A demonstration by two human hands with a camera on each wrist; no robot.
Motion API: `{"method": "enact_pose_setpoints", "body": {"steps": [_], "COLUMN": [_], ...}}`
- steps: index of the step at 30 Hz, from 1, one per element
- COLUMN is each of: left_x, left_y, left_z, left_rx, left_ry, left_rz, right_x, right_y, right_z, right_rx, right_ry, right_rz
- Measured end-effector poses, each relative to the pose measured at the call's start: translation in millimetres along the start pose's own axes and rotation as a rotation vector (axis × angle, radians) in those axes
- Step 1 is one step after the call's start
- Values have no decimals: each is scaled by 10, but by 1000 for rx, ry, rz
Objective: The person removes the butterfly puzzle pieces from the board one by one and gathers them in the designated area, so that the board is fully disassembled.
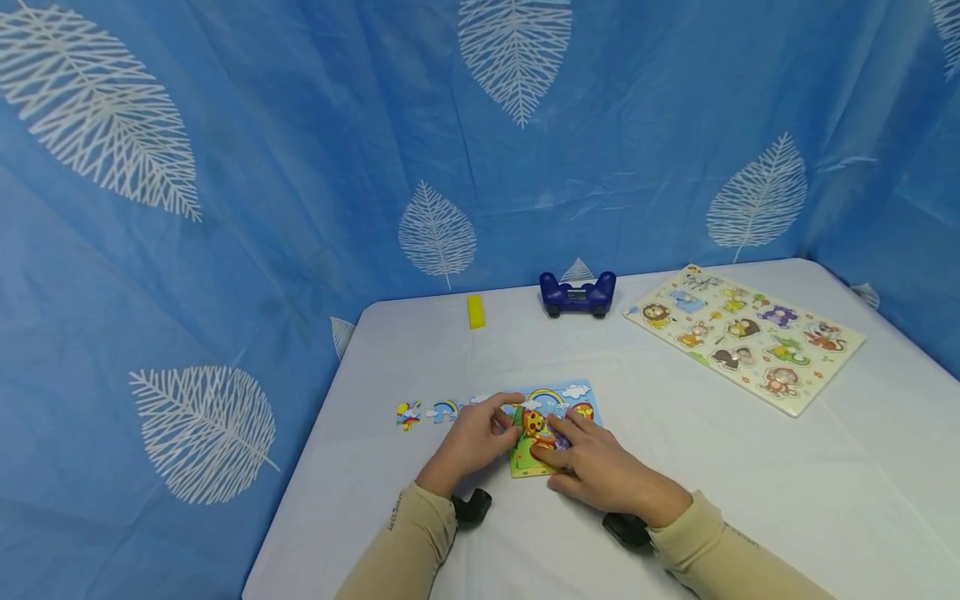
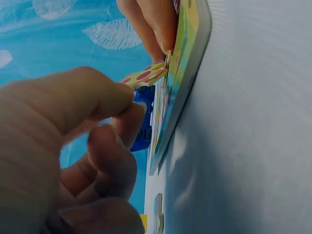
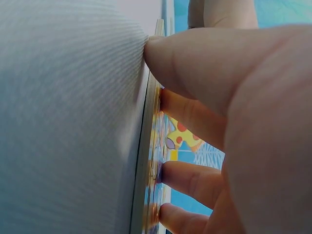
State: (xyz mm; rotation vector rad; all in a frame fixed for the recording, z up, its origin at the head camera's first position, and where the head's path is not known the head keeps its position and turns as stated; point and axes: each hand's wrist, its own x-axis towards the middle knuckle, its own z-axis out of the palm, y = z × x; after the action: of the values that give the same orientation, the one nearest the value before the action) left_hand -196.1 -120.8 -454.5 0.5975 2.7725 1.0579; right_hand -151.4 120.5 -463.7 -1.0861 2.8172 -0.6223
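A colourful jigsaw puzzle board (image 1: 585, 390) with a rainbow and clouds lies on the white table. My left hand (image 1: 476, 437) is at its left side, thumb and forefinger pinching a yellow puzzle piece with red spots (image 2: 146, 75). That piece stands tilted up from the board, one edge touching it, in the left wrist view. From the right, my right hand (image 1: 603, 471) rests its spread fingertips on the board; its thumb (image 3: 168, 58) touches the table by the near edge. Both hands cover parts of the picture.
Loose puzzle pieces, one with a rainbow (image 1: 444, 408) and another brightly coloured one (image 1: 408, 414), lie left of the board. Farther back are a yellow block (image 1: 476, 312) and a blue game controller (image 1: 577, 294). An animal peg board (image 1: 742, 337) lies at the right. A blue curtain (image 1: 322, 167) hangs behind the table.
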Motion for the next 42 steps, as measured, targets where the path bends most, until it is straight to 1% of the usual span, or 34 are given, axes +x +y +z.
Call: {"method": "enact_pose_setpoints", "body": {"steps": [7,9,12,14,16,18,20,21,23,26,29,30,32,34,38,42], "left_x": [-15,-31,-75,-132,-209,-309,-429,-489,-611,-783,-904,-927,-947,-938,-905,-882], "left_y": [0,4,-9,-15,-29,-61,-123,-176,-304,-507,-663,-694,-743,-772,-799,-799], "left_z": [2,-3,-31,-88,-172,-286,-419,-484,-612,-759,-829,-840,-840,-825,-793,-784], "left_rx": [-5,-18,-59,-112,-179,-233,-260,-263,-251,-223,-185,-177,-157,-123,-56,-37], "left_ry": [31,55,110,147,181,209,236,248,265,266,239,230,215,206,201,203], "left_rz": [-2,-7,-36,-68,-114,-162,-223,-253,-314,-413,-485,-495,-509,-518,-538,-535], "right_x": [6,5,5,8,10,12,12,12,13,16,14,12,7,-1,-17,-18], "right_y": [-5,-1,0,-3,-9,-12,-11,-10,-8,-11,-15,-16,-18,-18,-24,-22], "right_z": [3,7,18,27,39,51,63,68,71,60,37,28,13,0,-16,-26], "right_rx": [10,12,12,15,18,18,13,9,4,5,14,19,23,31,39,27], "right_ry": [-4,-4,-1,-1,0,-2,0,1,1,1,-7,-10,-14,-14,-15,-6], "right_rz": [-3,-6,-11,-10,-10,-11,-14,-14,-11,-10,-11,-10,-9,-5,-4,-4]}}
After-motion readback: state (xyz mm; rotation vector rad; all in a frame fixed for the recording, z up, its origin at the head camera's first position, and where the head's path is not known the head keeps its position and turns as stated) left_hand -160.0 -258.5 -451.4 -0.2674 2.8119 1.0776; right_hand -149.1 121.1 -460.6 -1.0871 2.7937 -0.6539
